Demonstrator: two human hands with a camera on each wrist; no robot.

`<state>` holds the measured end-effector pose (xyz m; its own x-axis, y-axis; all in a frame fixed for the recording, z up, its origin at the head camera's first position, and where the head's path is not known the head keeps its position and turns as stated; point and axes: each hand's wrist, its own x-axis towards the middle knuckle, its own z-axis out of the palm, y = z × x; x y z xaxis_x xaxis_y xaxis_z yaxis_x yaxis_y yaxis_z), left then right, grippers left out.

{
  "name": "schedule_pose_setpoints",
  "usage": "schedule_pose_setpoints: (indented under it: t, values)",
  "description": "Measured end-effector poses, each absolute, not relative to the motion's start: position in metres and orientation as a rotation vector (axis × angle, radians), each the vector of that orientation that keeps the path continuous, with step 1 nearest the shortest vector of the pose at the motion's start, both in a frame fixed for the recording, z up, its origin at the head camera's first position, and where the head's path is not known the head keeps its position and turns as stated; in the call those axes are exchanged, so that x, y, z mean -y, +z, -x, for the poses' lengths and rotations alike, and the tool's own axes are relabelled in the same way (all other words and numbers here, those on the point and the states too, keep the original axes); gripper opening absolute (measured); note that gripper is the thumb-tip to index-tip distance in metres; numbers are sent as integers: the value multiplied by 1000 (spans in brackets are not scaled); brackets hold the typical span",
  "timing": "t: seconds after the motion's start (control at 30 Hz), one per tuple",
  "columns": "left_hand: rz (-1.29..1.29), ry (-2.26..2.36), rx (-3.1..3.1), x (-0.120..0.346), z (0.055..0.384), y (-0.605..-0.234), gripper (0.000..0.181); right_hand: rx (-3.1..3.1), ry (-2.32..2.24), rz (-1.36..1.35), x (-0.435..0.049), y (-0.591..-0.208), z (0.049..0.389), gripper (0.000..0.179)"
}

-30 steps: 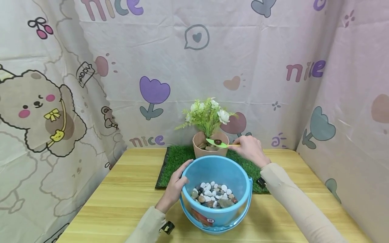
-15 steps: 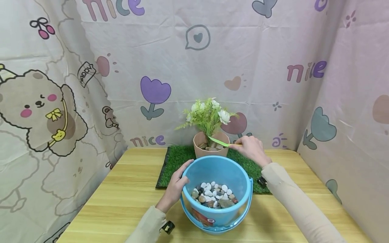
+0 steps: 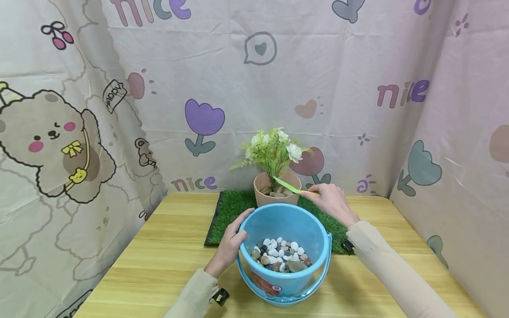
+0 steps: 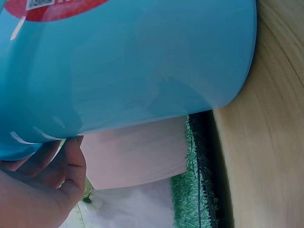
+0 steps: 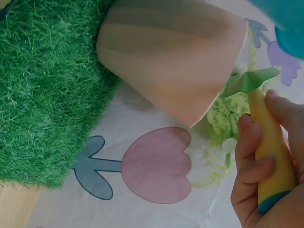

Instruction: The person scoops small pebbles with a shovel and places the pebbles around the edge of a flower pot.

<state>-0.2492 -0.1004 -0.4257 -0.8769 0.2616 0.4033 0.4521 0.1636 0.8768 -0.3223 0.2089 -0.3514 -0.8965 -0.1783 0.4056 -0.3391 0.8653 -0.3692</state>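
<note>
My left hand [image 3: 231, 240] grips the left rim of a light blue bucket [image 3: 284, 282], which stands upright with its handle hanging in front. Several white, grey and brown pebbles [image 3: 278, 254] lie inside. In my right hand [image 3: 331, 201] is a small toy garden trowel with a yellow handle [image 5: 273, 152] and a green blade [image 3: 288, 185]. The blade is tipped on its side over the right rim of a pale pink flowerpot [image 3: 274, 201], and no stone shows on it. Brown stones [image 3: 278, 193] lie in the pot around the stems of white flowers and green leaves [image 3: 274, 150].
The pot stands on a green artificial grass mat [image 3: 234, 210] behind the bucket, on a wooden table [image 3: 167, 256]. A printed cloth [image 3: 254, 92] hangs close behind the table's far edge and along both sides. The bucket overlaps the pot's lower part in the head view.
A dark brown stone lay on the trowel blade one second ago; the blade then tipped over the pot and the stone left it. My right hand has shifted slightly right and down.
</note>
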Motion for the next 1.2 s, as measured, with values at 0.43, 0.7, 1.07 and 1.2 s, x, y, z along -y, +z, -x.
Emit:
schedule_pose_setpoints:
  t: [0.43, 0.7, 1.07, 1.2]
  values:
    - [703, -1802, 2271, 100, 249, -425, 70, 2469, 658, -446, -214, -363, 291, 32]
    - [721, -1793, 2273, 101, 249, -425, 70, 2431, 660, -471, -215, -366, 283, 32]
    - [729, -1787, 2279, 101, 251, -427, 70, 2398, 608, -596, -217, -366, 269, 26]
    - [744, -1773, 2278, 101, 251, -428, 69, 2382, 529, -686, -217, -363, 263, 24]
